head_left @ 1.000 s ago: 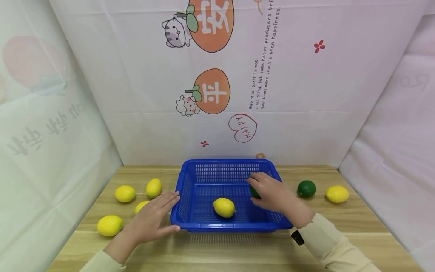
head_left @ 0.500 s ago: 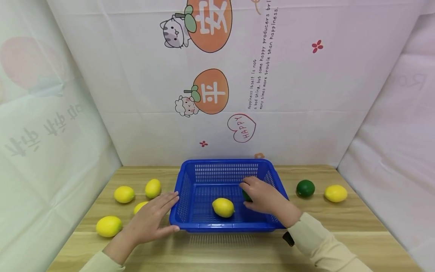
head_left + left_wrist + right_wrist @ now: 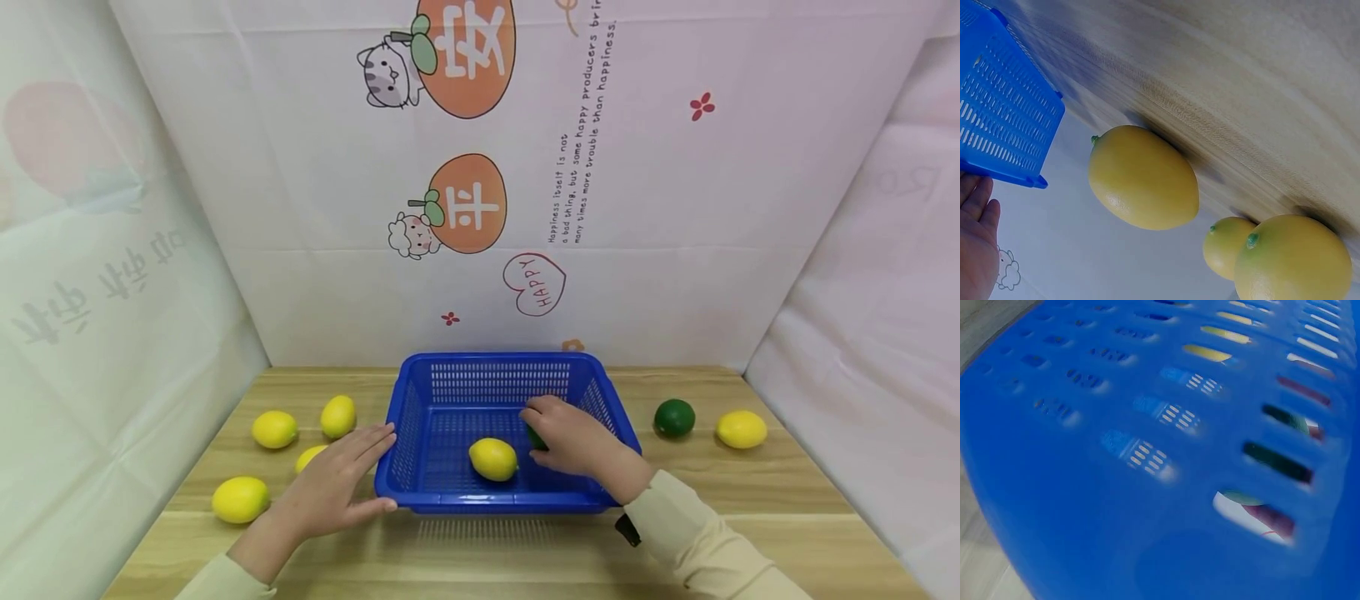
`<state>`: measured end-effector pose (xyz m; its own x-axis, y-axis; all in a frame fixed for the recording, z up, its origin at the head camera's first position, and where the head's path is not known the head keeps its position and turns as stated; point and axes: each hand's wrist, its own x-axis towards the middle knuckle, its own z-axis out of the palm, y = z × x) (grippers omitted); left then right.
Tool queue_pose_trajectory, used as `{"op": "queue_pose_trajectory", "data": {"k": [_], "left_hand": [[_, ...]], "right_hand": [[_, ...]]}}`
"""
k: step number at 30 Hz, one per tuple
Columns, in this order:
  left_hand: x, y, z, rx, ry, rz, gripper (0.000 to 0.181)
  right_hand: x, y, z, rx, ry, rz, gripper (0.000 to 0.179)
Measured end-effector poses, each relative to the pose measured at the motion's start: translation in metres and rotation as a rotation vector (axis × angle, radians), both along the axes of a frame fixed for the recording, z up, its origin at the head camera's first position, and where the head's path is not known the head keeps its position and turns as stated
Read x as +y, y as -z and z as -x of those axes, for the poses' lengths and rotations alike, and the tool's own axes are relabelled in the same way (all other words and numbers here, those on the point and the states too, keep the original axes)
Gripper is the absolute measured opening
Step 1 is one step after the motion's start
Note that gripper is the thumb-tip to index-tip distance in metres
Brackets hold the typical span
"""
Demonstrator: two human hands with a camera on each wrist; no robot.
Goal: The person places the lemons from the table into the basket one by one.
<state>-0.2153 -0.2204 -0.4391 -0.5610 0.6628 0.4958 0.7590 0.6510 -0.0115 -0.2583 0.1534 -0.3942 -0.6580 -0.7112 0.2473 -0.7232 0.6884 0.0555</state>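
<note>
basket blue, slotted in rows; lemon inside plain yellow; lemons left of basket yellow, stem nubs green; fruit under right hand dark green, fruit right of basket likewise; bench pale brown, streaked grain; sleeves beige; backdrop whitish, printed orange fruits, red flowers, black lettering

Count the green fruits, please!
2. One green fruit is in the blue basket, held and mostly covered by the right hand. Another green fruit sits on the table, right of the basket. The hand could hide more.
</note>
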Motion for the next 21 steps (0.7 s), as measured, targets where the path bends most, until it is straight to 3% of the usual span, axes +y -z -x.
{"op": "queue_pose_trajectory", "data": {"k": [21], "left_hand": [[0.0005, 0.0006, -0.0003, -0.002, -0.013, 0.01, 0.081]], "right_hand": [[-0.0051, 0.0017, -0.0005, -0.069, 0.029, -0.05, 0.044]]}}
